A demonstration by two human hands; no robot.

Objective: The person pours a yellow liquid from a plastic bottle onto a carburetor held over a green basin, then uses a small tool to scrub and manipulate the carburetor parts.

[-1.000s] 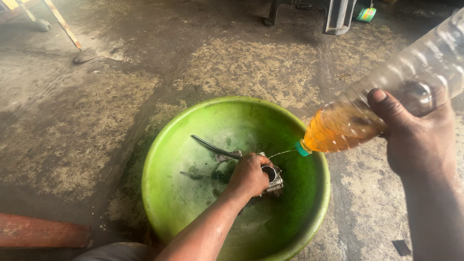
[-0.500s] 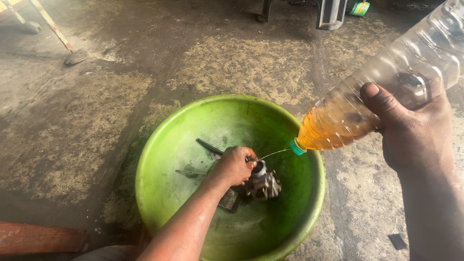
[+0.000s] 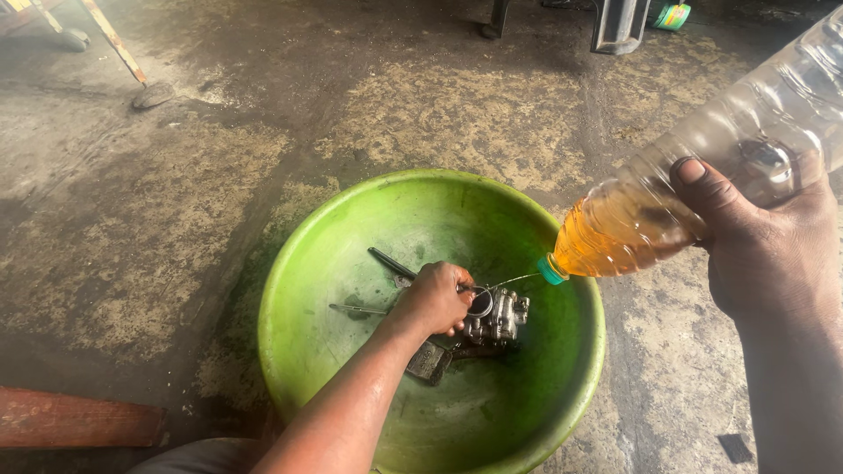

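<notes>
Nearest, the left hand [image 3: 436, 298] grips a small metal engine part [image 3: 499, 316] inside a green basin [image 3: 299, 290] on the stained concrete floor, steadying it under a thin stream. The right hand [image 3: 773, 241] wraps a tilted plastic bottle [image 3: 667, 197] of amber liquid — tipped so it pours. Since half a second ago, little differs — the part sits slightly lower.

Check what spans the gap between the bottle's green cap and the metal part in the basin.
In the head view, only a thin liquid stream runs from the green cap toward the metal part.
</notes>
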